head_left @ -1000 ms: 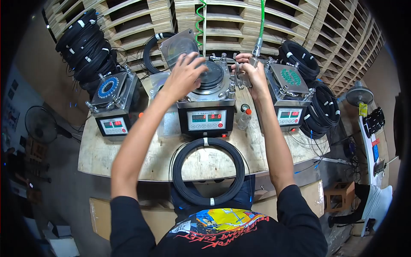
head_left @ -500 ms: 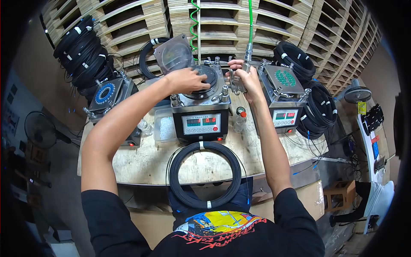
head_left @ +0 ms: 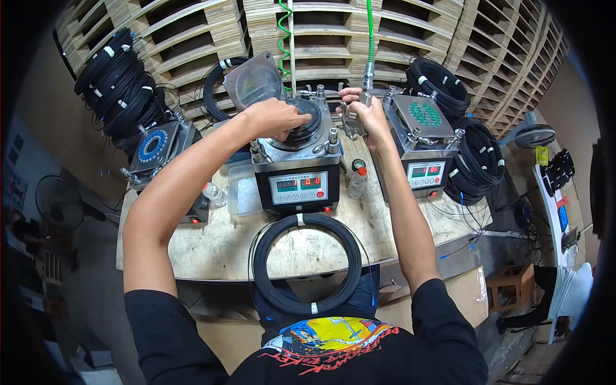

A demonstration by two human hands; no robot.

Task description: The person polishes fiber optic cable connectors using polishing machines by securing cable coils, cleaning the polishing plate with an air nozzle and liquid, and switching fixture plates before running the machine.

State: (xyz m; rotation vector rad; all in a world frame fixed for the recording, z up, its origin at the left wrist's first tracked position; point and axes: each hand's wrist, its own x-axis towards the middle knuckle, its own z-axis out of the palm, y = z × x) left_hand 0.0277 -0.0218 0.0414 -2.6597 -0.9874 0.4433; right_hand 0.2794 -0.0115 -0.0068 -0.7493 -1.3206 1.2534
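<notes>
My left hand [head_left: 277, 119] is over the round black disc [head_left: 308, 127] on top of the middle machine [head_left: 296, 167]. Its index finger stretches across the disc; the other fingers are partly hidden, and any pressing on the surface is hard to judge. To the right of that machine, my right hand [head_left: 369, 119] is wrapped around a metal air blow gun [head_left: 353, 123], fed from above by a green hose [head_left: 370, 35]. Behind my left hand, a square plate with a round face [head_left: 256, 80] leans tilted. A coil of black cable [head_left: 262, 256] rests at the table's front edge, partly over my lap.
Similar machines stand left [head_left: 154, 151] with a blue-ringed plate and right [head_left: 423, 119] with green-dotted plate. A plastic tub [head_left: 246, 192] and red-capped bottle [head_left: 357, 184] flank the middle machine. Cable coils [head_left: 115, 90] pile at the left; wooden pallets [head_left: 192, 29] line the back.
My left hand has shifted on the disc, its fingers now drawn closer together with the index extended. My right hand keeps hold of the air blow gun. The view has shifted slightly.
</notes>
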